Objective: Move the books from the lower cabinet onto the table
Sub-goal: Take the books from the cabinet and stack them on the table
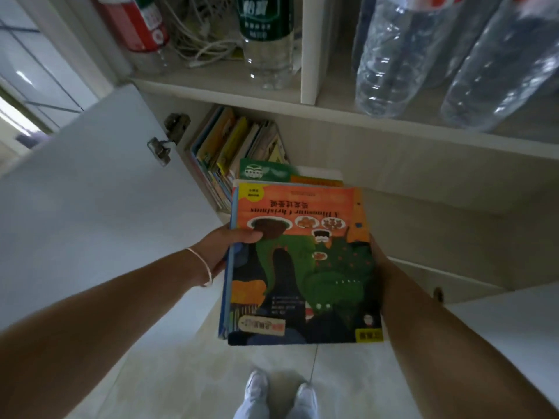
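I hold a stack of picture books [302,261] flat in front of me, above the floor. The top one has an orange and green dinosaur cover. My left hand [227,246] grips the stack's left edge, thumb on the cover. My right hand [378,261] holds the right edge and is mostly hidden behind the books. More books [233,143] stand upright at the left of the open lower cabinet [393,176], beyond the stack. No table is in view.
The open white cabinet door [90,192] stands at my left, hinges showing. The shelf above carries plastic bottles [399,52], a red can [136,22] and tangled white cables [205,40]. A second door edge [499,313] is at the right. My feet [278,394] stand on pale tiles.
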